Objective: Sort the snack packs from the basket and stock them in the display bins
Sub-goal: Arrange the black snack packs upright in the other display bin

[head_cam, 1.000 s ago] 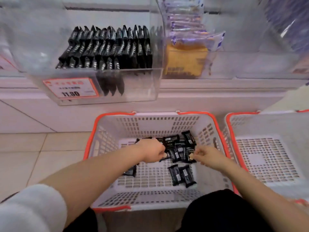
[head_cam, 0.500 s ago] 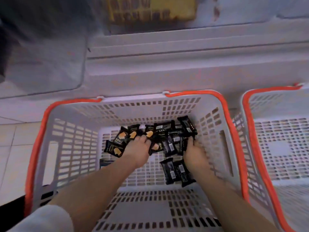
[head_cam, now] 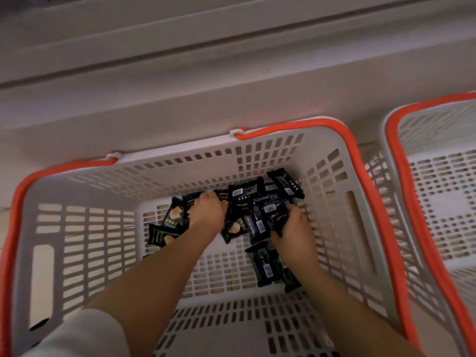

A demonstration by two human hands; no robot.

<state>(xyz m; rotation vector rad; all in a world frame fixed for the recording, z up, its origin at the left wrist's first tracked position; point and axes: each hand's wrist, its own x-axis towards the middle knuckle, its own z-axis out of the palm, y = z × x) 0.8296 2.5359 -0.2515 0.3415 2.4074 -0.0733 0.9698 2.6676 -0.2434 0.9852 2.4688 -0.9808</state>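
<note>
Both hands now deep in basket [head_cam: 85,181]: left hand [head_cam: 208,211], right hand [head_cam: 292,225] curl round packs [head_cam: 260,215], gathering handfuls for bins

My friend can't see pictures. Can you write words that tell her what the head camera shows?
Two bare hands, left hand and right hand, grip black snack packs inside a white basket with an orange rim. A second basket sits beside it.

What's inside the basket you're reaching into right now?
Small black snack packs lie heaped at the far end of the basket, with both hands, left hand and right hand, on the heap. Packs beneath the hands are covered.
</note>
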